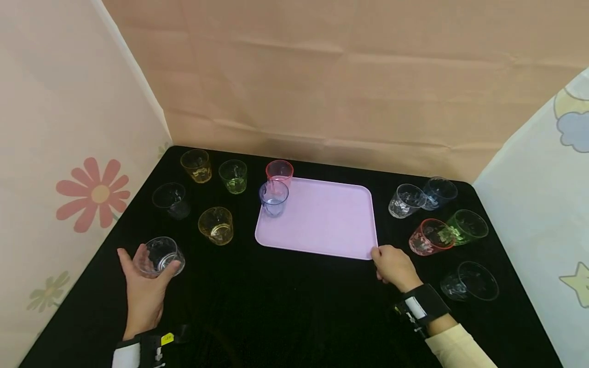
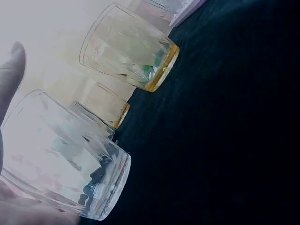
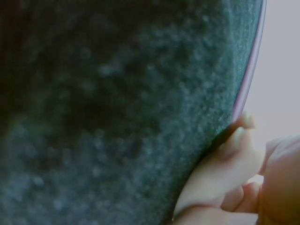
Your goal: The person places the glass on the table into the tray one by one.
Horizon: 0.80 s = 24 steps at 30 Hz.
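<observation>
Apart, left hand [image 1: 145, 293] curved round clear glass [image 1: 162, 253], right hand [image 1: 395, 267] pinching tray [image 1: 327, 217]

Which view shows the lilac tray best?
Head view: nearly the whole lilac tray shows. The left wrist view catches a small part; the right wrist view, a close stretch of rim at the fingers.

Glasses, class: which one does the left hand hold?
The frontmost clear glass on the table's left side, gripped by the left hand; no hand touches any other glass.
</observation>
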Tool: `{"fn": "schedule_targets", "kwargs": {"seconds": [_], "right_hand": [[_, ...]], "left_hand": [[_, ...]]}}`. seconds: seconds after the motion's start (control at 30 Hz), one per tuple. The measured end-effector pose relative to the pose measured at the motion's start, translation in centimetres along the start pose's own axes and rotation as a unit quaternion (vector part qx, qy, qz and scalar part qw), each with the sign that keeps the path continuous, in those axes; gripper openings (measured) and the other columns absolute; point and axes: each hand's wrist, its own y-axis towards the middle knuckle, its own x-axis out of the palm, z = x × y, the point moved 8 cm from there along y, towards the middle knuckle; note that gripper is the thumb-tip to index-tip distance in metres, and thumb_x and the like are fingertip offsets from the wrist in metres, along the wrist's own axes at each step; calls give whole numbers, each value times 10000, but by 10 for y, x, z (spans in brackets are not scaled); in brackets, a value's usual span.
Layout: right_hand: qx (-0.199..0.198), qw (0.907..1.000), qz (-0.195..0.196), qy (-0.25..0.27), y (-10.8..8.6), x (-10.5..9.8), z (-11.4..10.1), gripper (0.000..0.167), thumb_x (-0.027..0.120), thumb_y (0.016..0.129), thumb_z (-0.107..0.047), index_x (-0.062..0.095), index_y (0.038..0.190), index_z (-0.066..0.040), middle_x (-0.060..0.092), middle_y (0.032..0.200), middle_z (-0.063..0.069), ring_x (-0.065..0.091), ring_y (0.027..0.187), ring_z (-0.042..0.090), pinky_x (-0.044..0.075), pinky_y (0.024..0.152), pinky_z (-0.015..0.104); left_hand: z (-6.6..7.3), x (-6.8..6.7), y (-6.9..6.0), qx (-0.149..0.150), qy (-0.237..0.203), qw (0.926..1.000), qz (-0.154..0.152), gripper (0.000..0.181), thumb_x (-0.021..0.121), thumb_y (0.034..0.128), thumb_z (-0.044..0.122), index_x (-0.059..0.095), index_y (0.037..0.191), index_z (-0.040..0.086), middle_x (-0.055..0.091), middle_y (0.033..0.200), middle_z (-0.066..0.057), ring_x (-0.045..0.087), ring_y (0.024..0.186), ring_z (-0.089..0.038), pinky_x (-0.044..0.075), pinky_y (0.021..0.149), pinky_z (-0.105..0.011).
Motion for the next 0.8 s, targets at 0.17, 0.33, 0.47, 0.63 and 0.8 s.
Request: {"fn": "schedule_targets", "kwargs": {"seconds": [0.17,0.33,0.47,0.63,0.8], "right_hand": [[47,10000,-3,11,0,0,1,375,408,1024,-224,581,722,-86,575,550,22,560,469,181,413,498,323],[43,10000,8,3,-1,0,0,373,408,1026,-223,580,726,-82,576,554,23,558,470,181,408,504,324],[59,10000,12,-16,-2,-1,-2,374,407,1028,-224,578,728,-80,576,555,24,557,472,182,403,507,324],[39,10000,39,-39,-2,-1,-2,373,407,1025,-219,574,722,-79,574,552,22,555,470,180,401,505,323],[52,10000,46,-35,-2,-1,-1,373,408,1027,-223,574,726,-79,575,555,24,554,472,183,399,506,323]], "left_hand": [[-1,1,1,-104,352,9992,-148,1183,699,903,-82,-173,1607,299,-11,1704,-75,14,1563,-200,217,1198,-301],[-2,-3,1,-238,954,9951,-89,968,742,904,-9,125,1627,176,180,1673,-93,145,1554,-222,254,1187,-266],[-2,-5,1,-207,1067,9940,-94,842,760,902,30,267,1571,164,296,1607,-120,247,1519,-224,309,1156,-226],[-2,-5,1,-160,1032,9945,-115,814,762,904,41,293,1555,174,325,1573,-122,294,1484,-210,320,1146,-208],[-2,-6,2,-216,1073,9939,-97,808,756,911,49,291,1559,173,326,1573,-129,304,1477,-215,317,1152,-214]]}}
